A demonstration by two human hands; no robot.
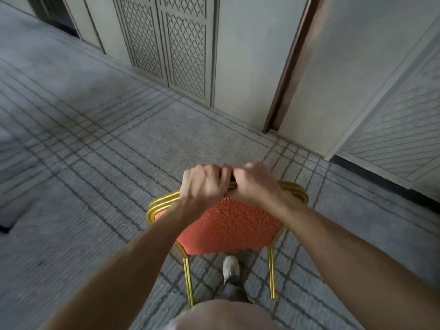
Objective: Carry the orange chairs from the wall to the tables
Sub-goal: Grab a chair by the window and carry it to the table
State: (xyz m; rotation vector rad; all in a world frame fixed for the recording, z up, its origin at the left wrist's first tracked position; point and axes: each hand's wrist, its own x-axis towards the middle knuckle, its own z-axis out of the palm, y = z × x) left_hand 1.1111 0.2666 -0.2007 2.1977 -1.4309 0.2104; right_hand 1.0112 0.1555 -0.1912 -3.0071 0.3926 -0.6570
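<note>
Orange chair, damask-patterned fabric in a ribbed gold tubular frame, seen over grey line-checked carpet near the latticed wall. Gripped at the curved top rail by left hand and right hand, fingers curled tight.

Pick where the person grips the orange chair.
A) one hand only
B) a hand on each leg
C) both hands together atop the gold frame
C: the left hand and right hand curl side by side over the top middle of the gold frame of the orange chair.
</note>
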